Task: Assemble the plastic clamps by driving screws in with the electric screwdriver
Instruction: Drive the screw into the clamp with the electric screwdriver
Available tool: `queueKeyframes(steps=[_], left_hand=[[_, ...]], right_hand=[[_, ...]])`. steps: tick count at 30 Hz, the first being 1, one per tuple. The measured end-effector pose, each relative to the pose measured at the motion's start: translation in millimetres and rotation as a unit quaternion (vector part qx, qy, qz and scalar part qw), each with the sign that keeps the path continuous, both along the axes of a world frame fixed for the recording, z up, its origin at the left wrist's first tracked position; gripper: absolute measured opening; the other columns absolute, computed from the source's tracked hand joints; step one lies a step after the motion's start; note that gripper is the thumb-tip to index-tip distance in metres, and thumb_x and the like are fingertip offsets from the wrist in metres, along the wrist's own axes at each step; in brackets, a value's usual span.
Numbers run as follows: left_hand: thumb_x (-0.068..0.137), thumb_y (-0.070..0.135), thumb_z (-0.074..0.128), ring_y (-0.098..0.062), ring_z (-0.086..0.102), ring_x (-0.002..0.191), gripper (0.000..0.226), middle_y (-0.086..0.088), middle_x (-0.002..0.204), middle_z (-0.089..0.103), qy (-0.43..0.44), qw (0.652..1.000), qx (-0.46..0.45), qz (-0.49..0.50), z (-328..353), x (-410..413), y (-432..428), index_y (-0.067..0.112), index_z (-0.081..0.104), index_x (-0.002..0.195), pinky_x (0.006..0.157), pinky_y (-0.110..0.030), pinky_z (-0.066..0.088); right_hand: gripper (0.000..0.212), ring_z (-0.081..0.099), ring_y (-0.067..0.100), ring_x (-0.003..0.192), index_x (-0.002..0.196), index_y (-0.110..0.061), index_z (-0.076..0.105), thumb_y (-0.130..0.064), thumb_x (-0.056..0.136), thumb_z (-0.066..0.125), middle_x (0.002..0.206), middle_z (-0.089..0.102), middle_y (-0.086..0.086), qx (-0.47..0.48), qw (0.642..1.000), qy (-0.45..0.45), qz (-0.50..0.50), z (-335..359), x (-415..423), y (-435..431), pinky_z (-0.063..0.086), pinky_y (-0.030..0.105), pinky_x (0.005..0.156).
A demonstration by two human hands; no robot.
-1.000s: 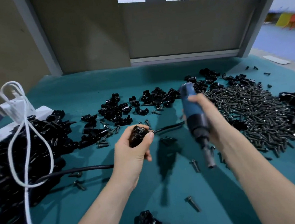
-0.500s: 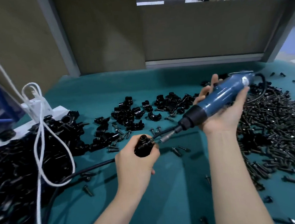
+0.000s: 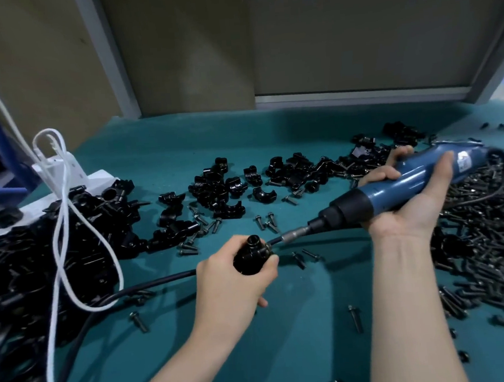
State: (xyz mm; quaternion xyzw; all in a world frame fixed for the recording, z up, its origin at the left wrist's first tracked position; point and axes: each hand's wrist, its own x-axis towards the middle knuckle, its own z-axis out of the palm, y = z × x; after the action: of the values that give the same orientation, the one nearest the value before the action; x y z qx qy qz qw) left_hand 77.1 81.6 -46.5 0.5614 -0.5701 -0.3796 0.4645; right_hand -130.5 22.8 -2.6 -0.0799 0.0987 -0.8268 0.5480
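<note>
Screw heap [image 3: 484, 251] right; clamp pile [image 3: 18, 269] left; white cable [image 3: 57, 233] dangling.

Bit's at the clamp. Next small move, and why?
Probably press the bit of the electric screwdriver in along its axis and run it. The right hand grips the tool tilted down toward the clamp that the left hand holds, bit tip meeting its side; seating is too small to tell.
</note>
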Motion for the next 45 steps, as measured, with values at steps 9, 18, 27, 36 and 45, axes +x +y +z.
queueKeyframes(steps=[9, 18, 27, 36, 45], left_hand=[[0.077, 0.022, 0.076, -0.014, 0.055, 0.034, 0.013, 0.008, 0.048, 0.058, -0.002, 1.0, 0.008, -0.008, 0, 0, -1, 0.029, 0.065, 0.076, 0.038, -0.019, 0.044], [0.076, 0.024, 0.077, -0.015, 0.052, 0.033, 0.015, 0.005, 0.045, 0.056, 0.0, 1.0, 0.004, -0.022, -2, 1, -3, 0.028, 0.063, 0.071, 0.04, -0.017, 0.043], [0.077, 0.024, 0.077, -0.013, 0.049, 0.032, 0.018, 0.005, 0.043, 0.053, 0.009, 1.0, 0.008, -0.023, -4, 2, -5, 0.031, 0.061, 0.07, 0.04, -0.014, 0.038], [0.076, 0.026, 0.077, -0.015, 0.051, 0.032, 0.015, 0.005, 0.044, 0.054, 0.005, 1.0, 0.004, -0.019, -5, 1, -5, 0.028, 0.063, 0.073, 0.04, -0.014, 0.039], [0.078, 0.025, 0.077, -0.014, 0.052, 0.034, 0.014, 0.003, 0.044, 0.055, 0.012, 1.0, 0.01, -0.023, -3, 2, -4, 0.028, 0.064, 0.074, 0.04, -0.014, 0.04]], right_hand=[[0.025, 0.046, 0.005, 0.047, 0.089, -0.019, 0.055, -0.041, 0.078, 0.06, 0.079, 0.064, -0.009, -0.002, 0.999, 0.039, 0.02, 1, 10, -6, 0.042, 0.018, 0.05], [0.017, 0.047, 0.005, 0.047, 0.087, -0.019, 0.056, -0.033, 0.079, 0.061, 0.077, 0.063, -0.009, 0.003, 0.999, 0.017, 0.031, -1, 13, -6, 0.044, 0.018, 0.048], [0.012, 0.047, 0.005, 0.045, 0.082, -0.018, 0.058, -0.028, 0.076, 0.062, 0.077, 0.061, -0.007, -0.012, 0.999, 0.005, 0.039, -3, 13, -7, 0.044, 0.019, 0.046], [0.013, 0.047, 0.005, 0.045, 0.082, -0.019, 0.057, -0.029, 0.075, 0.061, 0.077, 0.061, -0.008, -0.01, 0.999, 0.011, 0.041, -3, 14, -8, 0.044, 0.018, 0.047], [0.011, 0.048, 0.006, 0.044, 0.076, -0.018, 0.062, -0.029, 0.076, 0.061, 0.076, 0.061, -0.007, -0.013, 0.999, 0.001, 0.042, -4, 16, -8, 0.045, 0.018, 0.047]])
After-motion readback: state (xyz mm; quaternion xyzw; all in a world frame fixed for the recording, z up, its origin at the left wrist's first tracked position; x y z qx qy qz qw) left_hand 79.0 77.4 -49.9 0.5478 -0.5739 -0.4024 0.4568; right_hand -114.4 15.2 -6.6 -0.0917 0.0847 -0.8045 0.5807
